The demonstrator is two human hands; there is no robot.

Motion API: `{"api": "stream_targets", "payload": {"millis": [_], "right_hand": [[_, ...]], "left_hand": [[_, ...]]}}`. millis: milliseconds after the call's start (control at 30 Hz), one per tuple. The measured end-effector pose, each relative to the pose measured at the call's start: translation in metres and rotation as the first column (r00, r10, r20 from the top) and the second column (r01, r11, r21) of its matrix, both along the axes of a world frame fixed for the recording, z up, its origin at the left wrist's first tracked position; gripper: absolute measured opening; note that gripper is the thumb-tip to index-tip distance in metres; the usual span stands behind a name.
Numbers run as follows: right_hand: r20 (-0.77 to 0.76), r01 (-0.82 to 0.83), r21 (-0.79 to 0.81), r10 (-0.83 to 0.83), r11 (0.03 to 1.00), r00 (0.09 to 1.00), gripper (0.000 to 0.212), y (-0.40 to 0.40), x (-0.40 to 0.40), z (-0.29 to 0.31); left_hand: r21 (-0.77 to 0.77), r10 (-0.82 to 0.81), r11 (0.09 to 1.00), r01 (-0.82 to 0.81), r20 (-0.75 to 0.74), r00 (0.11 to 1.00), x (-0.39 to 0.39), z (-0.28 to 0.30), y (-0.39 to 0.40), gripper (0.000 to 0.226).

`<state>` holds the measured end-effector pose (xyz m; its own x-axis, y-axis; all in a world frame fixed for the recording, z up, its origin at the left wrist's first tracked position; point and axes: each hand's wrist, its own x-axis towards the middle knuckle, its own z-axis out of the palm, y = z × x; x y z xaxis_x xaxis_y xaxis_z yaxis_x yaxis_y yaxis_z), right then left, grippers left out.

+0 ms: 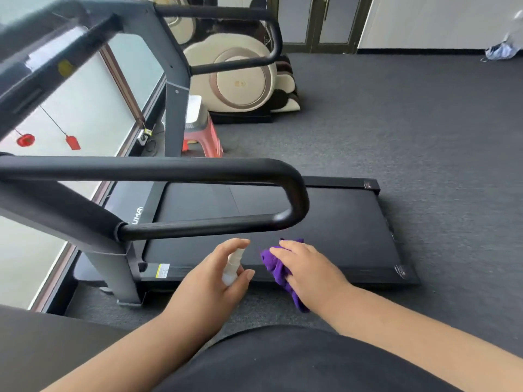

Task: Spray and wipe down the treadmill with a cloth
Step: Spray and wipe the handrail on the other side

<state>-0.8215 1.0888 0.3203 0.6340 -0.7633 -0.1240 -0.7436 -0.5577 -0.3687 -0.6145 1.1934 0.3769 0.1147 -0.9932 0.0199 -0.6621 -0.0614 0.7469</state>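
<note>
Treadmill (325, 222), "UMA" legible beside the belt; left hand (215, 275) curls around a white spray bottle (233, 267); right hand (308, 267) grips a purple cloth (276, 267).

Both forearms are bare from the bottom edge of the frame up to the wrists, with no sleeve, watch, bracelet or ring showing on either the left hand (215, 275) or the right hand (308, 267). The fingernails are short and unpainted. The person wears a plain black garment of soft, matte fabric (297, 363), which fills the bottom middle of the view in a rounded shape, and more of the same dark cloth shows at the lower left corner.
</note>
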Motion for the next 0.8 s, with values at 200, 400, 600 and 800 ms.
{"api": "stream_targets", "payload": {"millis": [200, 400, 600, 800], "right_hand": [[0.462, 0.199, 0.341, -0.348, 0.919, 0.816, 0.04, -0.027, -0.105, 0.049], [0.624, -0.005, 0.456, -0.316, 0.89, 0.715, 0.03, -0.048, -0.19, 0.087], [0.585, -0.22, 0.552, -0.186, 0.804, 0.789, 0.05, -0.099, -0.229, 0.11], [0.369, -0.449, 0.204, 0.357, 0.87, 0.858, 0.092, -0.181, -0.202, 0.144]], "left_hand": [[0.007, 0.023, 1.0, -0.023, -0.028, 0.999, -0.12, 0.005, -0.03, 0.047], [-0.064, 0.009, 0.998, -0.01, -0.016, 1.0, -0.224, 0.026, -0.077, 0.053], [-0.025, 0.059, 0.998, -0.057, 0.064, 0.996, -0.242, 0.066, -0.103, 0.051], [0.005, 0.016, 1.0, -0.02, 0.459, 0.888, -0.231, 0.109, -0.145, 0.064]]}}
